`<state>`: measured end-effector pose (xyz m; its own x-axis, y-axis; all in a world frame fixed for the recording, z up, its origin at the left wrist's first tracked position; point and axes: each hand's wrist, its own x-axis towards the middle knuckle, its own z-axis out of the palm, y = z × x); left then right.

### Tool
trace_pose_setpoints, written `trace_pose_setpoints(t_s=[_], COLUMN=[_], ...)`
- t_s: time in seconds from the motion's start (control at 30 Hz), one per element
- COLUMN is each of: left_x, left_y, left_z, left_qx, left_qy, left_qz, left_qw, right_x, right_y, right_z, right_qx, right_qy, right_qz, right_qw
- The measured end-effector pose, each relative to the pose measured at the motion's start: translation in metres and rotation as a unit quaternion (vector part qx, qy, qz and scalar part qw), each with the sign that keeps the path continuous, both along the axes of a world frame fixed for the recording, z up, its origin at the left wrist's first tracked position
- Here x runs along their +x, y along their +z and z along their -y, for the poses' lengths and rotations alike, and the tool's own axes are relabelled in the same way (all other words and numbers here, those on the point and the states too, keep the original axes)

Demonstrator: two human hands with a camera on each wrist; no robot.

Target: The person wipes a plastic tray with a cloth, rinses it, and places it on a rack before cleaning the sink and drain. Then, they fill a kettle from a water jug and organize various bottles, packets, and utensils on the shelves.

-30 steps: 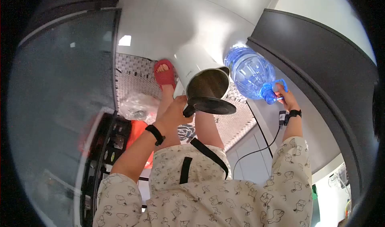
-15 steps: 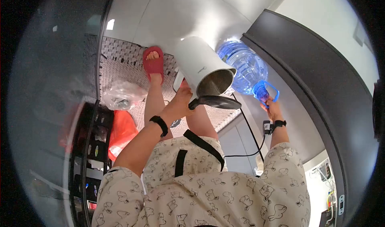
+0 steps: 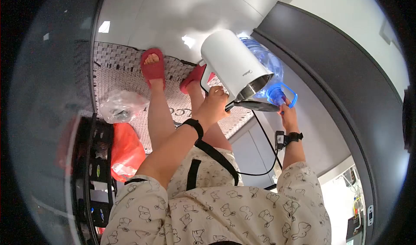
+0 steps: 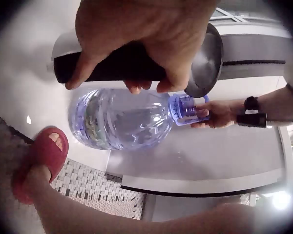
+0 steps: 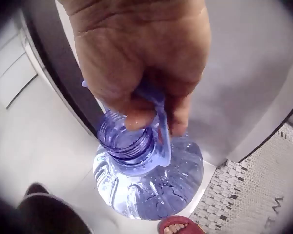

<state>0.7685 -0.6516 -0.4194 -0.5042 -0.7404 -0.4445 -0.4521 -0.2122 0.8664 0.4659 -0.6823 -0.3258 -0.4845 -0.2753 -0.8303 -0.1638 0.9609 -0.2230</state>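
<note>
In the head view, my left hand (image 3: 212, 106) grips a white electric kettle (image 3: 232, 61) by its handle. The kettle is tilted, its steel-lined mouth towards the bottle's neck and its black lid (image 3: 255, 105) hanging open. A big clear-blue water bottle (image 3: 272, 65) stands behind it, partly covered by the kettle. My right hand (image 3: 289, 117) is at the bottle's neck. Up close in the right wrist view, its fingers curl round the blue carry handle (image 5: 162, 146), beside the uncapped, threaded neck (image 5: 124, 139). Water drops show on a fingertip.
A dark-edged cabinet (image 3: 320, 46) runs along the right, close to the bottle. Underfoot lies a woven mat (image 3: 125, 65), with a clear plastic bag (image 3: 121, 106) and a red bag (image 3: 128, 152) at left. A cable (image 3: 260, 173) trails from the right wrist.
The kettle has moved right in the head view, and its mouth and lid are now close to the bottle's neck. My right hand appears further left. A second red slipper has come into view.
</note>
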Motion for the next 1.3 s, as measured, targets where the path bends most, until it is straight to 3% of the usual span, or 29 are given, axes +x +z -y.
trace_pose_setpoints(t_s=[0.07, 0.17, 0.3, 0.37, 0.6, 0.67, 0.8, 0.9, 0.97, 1.1, 1.23, 1.3], left_x=[-0.009, -0.005, 0.013, 0.023, 0.068, 0.078, 0.107, 0.131, 0.150, 0.167, 0.188, 0.195], left_y=[-0.004, 0.003, 0.011, 0.011, -0.004, -0.015, -0.022, -0.018, -0.011, -0.042, -0.064, -0.073], left_z=[-0.001, 0.003, 0.009, 0.011, -0.002, -0.011, -0.020, -0.013, -0.003, -0.019, -0.012, -0.011], left_qx=[-0.003, -0.012, 0.001, 0.014, -0.024, -0.054, -0.020, -0.020, -0.008, -0.050, -0.013, 0.003], left_qy=[-0.015, -0.006, 0.012, -0.007, -0.020, 0.045, 0.038, 0.085, 0.052, 0.089, 0.087, 0.082], left_qz=[0.005, 0.018, 0.039, 0.042, 0.105, 0.070, 0.085, 0.074, 0.092, 0.126, 0.115, 0.093], left_qw=[1.000, 1.000, 0.999, 0.999, 0.994, 0.995, 0.995, 0.993, 0.994, 0.987, 0.989, 0.992], right_x=[0.007, 0.027, 0.047, 0.059, 0.110, 0.125, 0.165, 0.189, 0.202, 0.239, 0.261, 0.261], right_y=[0.003, 0.002, 0.005, 0.007, 0.003, -0.001, -0.009, -0.020, -0.027, -0.027, -0.038, -0.046], right_z=[0.003, 0.003, 0.008, 0.015, 0.030, 0.034, 0.047, 0.055, 0.060, 0.069, 0.074, 0.070], right_qx=[0.021, -0.007, -0.008, 0.005, 0.019, 0.026, 0.016, 0.028, 0.033, 0.035, -0.022, -0.056], right_qy=[0.031, -0.006, 0.024, 0.086, 0.128, 0.171, 0.160, 0.187, 0.236, 0.287, 0.281, 0.234], right_qz=[-0.001, -0.012, 0.041, 0.036, 0.071, 0.089, 0.123, 0.143, 0.146, 0.139, 0.177, 0.229], right_qw=[0.999, 1.000, 0.999, 0.996, 0.989, 0.981, 0.979, 0.971, 0.960, 0.947, 0.943, 0.943])
